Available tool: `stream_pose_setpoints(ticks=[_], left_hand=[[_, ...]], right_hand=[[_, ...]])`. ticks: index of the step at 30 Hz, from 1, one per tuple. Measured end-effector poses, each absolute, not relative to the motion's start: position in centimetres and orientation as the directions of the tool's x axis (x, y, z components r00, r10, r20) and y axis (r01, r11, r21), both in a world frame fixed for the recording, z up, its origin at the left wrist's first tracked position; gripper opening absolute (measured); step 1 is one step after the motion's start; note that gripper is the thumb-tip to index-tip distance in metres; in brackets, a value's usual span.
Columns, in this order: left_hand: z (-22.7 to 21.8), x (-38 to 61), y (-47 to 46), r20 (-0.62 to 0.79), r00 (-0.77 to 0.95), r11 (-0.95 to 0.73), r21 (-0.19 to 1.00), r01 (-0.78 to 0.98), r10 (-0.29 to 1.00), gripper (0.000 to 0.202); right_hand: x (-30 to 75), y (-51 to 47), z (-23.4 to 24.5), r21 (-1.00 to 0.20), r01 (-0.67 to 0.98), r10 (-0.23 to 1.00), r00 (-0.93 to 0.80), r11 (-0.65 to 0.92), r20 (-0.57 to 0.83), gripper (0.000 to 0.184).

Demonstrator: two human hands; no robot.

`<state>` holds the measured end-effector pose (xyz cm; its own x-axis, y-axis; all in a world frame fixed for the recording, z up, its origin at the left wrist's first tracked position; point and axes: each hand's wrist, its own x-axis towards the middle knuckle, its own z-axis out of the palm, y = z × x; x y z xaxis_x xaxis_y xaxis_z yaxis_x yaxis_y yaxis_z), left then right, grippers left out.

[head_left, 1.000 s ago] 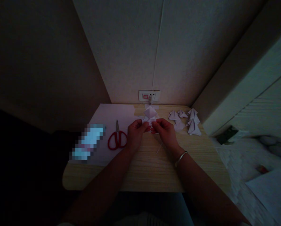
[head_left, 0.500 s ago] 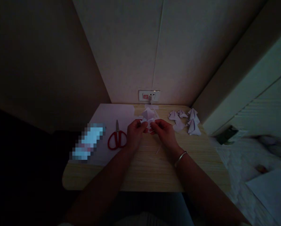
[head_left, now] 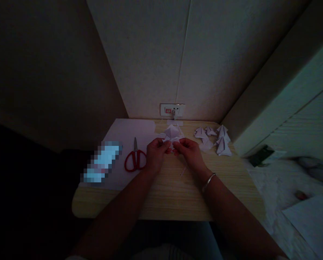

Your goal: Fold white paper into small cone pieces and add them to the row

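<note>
A white folded paper piece (head_left: 172,132) with a pointed top is held between my two hands over the wooden table. My left hand (head_left: 157,151) pinches its left lower edge between thumb and fingers. On the other side, my right hand (head_left: 188,150) grips the right lower edge the same way, thumb close to the other thumb. Part of the paper is hidden behind the fingers. Red-handled scissors (head_left: 135,159) lie just left of my left hand, blades pointing away. Several folded paper figures (head_left: 223,144) stand to the right of my right hand.
A large white paper sheet (head_left: 123,126) covers the table's left side, with a lit, blurred-out phone (head_left: 103,162) on it. Thin paper strips (head_left: 183,170) lie around my hands. A wall socket (head_left: 172,109) with a plug sits behind the wooden table (head_left: 174,202). Another sheet (head_left: 310,220) lies at lower right.
Almost nothing differs. Both hands keep hold of the folded paper in nearly the same place, and the view has shifted very slightly.
</note>
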<state>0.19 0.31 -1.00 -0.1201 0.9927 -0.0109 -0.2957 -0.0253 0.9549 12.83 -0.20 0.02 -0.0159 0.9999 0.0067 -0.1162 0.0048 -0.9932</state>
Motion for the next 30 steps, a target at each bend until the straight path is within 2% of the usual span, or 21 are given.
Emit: stream_pose_setpoints(ticks=[5, 8, 10, 12, 17, 21, 24, 26, 30], left_hand=[[-0.9, 0.4, 0.1, -0.017, -0.037, 0.004, 0.947, -0.320, 0.999, 0.023], [-0.7, 0.5, 0.0, 0.015, -0.040, -0.028, 0.939, -0.344, 0.999, 0.032], [-0.6, 0.6, 0.0, 0.034, -0.032, -0.043, 0.931, -0.364, 0.999, 0.035], [-0.5, 0.6, 0.0, 0.030, -0.026, -0.038, 0.918, -0.395, 0.999, 0.029], [-0.3, 0.4, 0.1, -0.039, -0.044, 0.011, 0.859, -0.512, 0.998, 0.026], [-0.2, 0.3, 0.0, -0.086, 0.003, 0.077, 0.868, -0.490, 0.996, 0.029], [-0.4, 0.4, -0.1, -0.120, 0.054, 0.132, 0.896, -0.424, 0.991, 0.028], [-0.5, 0.5, -0.2, -0.140, 0.073, 0.158, 0.904, -0.397, 0.987, 0.026], [-0.4, 0.5, -0.3, -0.165, 0.086, 0.186, 0.899, -0.396, 0.982, 0.023]], right_hand=[[13.2, 0.0, -0.1, -0.987, -0.158, 1.000, 0.002, -0.022, -0.023, 0.026], [13.1, 0.0, -0.2, -0.981, -0.186, 0.999, 0.006, -0.048, -0.050, 0.028], [12.9, -0.2, -0.2, -0.984, -0.166, 0.997, -0.025, -0.072, -0.069, 0.029], [12.6, -0.4, -0.1, -0.988, -0.133, 0.995, -0.072, -0.083, -0.074, 0.030], [12.6, -0.7, 0.5, -0.996, -0.046, 0.987, -0.147, -0.078, -0.070, 0.031], [13.2, -0.4, 0.7, -0.995, 0.031, 0.994, 0.053, 0.096, 0.097, 0.034], [13.6, -0.3, 0.5, -0.971, 0.074, 0.968, 0.097, 0.226, 0.232, 0.034], [13.9, -0.2, 0.3, -0.964, 0.093, 0.965, 0.061, 0.251, 0.257, 0.028], [14.2, -0.1, 0.1, -0.978, 0.041, 0.978, -0.003, 0.206, 0.207, 0.016]])
